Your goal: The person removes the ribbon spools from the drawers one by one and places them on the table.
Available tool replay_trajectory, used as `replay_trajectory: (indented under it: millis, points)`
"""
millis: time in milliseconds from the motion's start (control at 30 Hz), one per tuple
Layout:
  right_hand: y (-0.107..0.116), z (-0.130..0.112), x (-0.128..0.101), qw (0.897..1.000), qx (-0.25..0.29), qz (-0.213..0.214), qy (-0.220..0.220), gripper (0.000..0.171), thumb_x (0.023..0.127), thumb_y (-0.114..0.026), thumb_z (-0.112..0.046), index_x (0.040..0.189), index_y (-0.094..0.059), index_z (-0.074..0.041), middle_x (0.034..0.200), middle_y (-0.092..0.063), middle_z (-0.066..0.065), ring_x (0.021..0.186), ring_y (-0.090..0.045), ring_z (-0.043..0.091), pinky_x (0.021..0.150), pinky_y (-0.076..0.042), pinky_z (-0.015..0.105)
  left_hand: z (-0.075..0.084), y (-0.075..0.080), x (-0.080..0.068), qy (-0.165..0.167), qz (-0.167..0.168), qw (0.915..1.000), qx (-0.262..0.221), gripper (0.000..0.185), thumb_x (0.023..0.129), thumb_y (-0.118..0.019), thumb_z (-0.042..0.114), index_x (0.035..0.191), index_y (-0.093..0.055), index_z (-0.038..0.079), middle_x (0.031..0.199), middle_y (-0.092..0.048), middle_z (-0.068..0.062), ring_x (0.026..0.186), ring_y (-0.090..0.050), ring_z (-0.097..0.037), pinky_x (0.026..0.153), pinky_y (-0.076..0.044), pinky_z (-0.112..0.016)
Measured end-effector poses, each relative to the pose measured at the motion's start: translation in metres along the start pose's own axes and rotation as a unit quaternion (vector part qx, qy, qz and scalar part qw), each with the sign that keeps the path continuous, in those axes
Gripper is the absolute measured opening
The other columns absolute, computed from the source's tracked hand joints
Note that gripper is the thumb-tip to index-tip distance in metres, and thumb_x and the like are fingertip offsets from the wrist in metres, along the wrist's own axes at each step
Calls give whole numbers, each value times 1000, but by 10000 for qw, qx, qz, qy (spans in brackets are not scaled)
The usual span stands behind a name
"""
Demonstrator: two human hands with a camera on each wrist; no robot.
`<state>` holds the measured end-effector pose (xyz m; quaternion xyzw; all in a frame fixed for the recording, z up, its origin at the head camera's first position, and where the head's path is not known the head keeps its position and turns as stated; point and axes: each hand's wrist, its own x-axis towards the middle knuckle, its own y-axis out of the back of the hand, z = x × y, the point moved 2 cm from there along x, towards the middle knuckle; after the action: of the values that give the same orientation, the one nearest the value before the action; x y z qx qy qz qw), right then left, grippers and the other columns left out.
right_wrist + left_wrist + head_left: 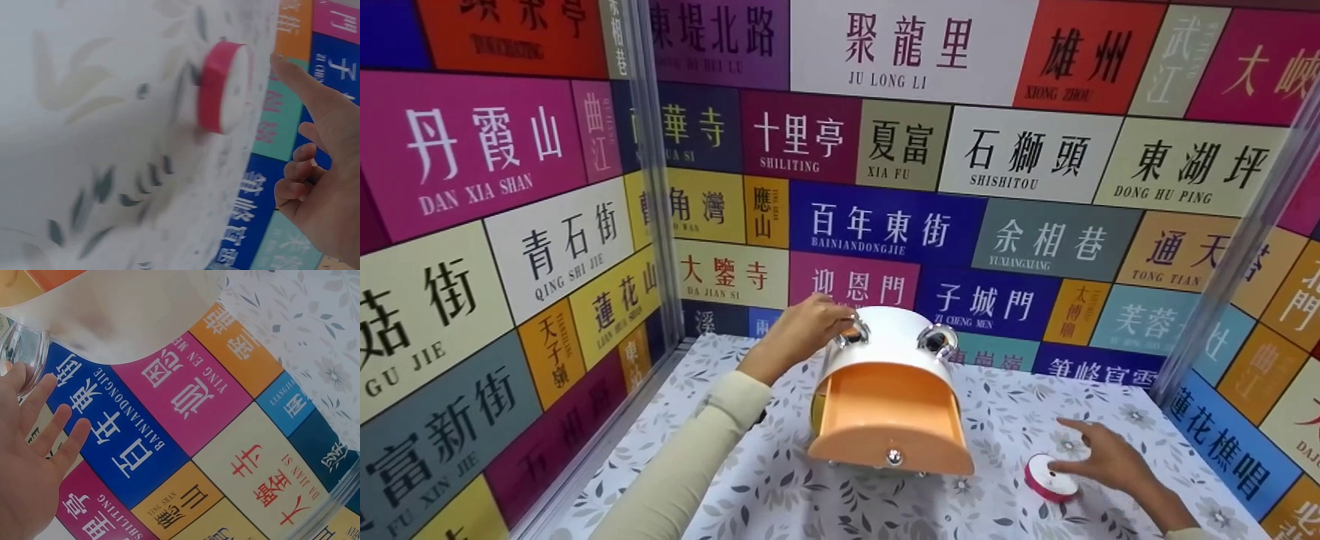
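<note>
A white box [889,334] with a rounded top stands on the table, its orange drawer [885,416] pulled out, a silver knob [894,456] on the front. Two silver rings sit on top. My left hand [808,330] is at the left ring [855,330], its index finger on it; the thumb is hidden. In the left wrist view the other fingers of the left hand [34,455] are spread. My right hand [1110,457] hovers beside a ribbon spool [1046,480] with a pink rim and white face. In the right wrist view, a gap shows between the right hand [332,163] and the spool [216,90].
A white cloth with grey leaves [720,450] covers the table. Panels of coloured place-name signs [885,217] rise behind it and on both sides. Clear upright strips [660,180] stand at the corners. A small dark thing shows behind the left forearm.
</note>
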<state>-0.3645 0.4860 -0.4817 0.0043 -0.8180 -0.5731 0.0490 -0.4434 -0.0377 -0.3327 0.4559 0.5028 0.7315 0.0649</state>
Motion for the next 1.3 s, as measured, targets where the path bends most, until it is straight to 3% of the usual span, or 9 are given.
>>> replay_trajectory:
  millis: [200,367,633,733,900,1100,1300]
  points:
    - [33,-30,2,9977,-239,549,313,94,73,-84,-67,145,-61,-10,110,-65,18,94,-62,32,67,-55,45,0,1,0,87,-53,9999,20,24,105,-63,33,123,-77,26,111,-74,4,108,-64,-17,89,-59,-31]
    - [51,-55,-1,9922,-340,1005,655,79,78,-86,-58,141,-66,-15,103,-63,13,90,-61,29,65,-55,44,1,1,-1,87,-14,10000,5,24,105,-63,32,123,-77,27,111,-74,4,109,-64,-17,89,-59,-33]
    - [70,-100,-5,9825,-133,1538,1039,69,80,-87,-54,137,-70,-20,97,-57,4,95,-60,31,76,-58,52,1,3,0,89,47,9999,-4,21,104,-65,31,121,-78,26,109,-74,2,106,-65,-18,87,-60,-33]
    - [73,-115,-6,9774,-107,1692,1264,65,79,-88,-53,134,-72,-23,91,-51,1,87,-56,26,71,-53,43,3,4,2,55,130,9999,36,19,104,-66,30,117,-79,25,107,-74,2,104,-65,-18,86,-60,-32]
    - [74,-133,-9,9687,-133,1890,1603,61,77,-89,-52,131,-74,-27,83,-39,-2,72,-39,16,62,-34,30,5,4,7,-81,352,9992,173,18,103,-67,30,112,-81,22,105,-76,2,103,-66,-17,85,-60,-32]
    - [73,-153,-15,9584,-106,2062,1972,56,76,-92,-46,127,-76,-31,82,-35,-5,67,-34,12,58,-32,26,5,2,7,-118,414,9989,176,18,103,-68,30,110,-82,22,101,-78,5,99,-66,-18,81,-61,-33]
    - [73,-188,-29,9385,-75,2235,2632,54,74,-93,-46,124,-76,-37,83,-35,-11,66,-33,7,57,-34,23,5,1,4,-167,462,9987,158,16,102,-69,29,108,-82,22,101,-78,5,100,-67,-20,80,-61,-35]
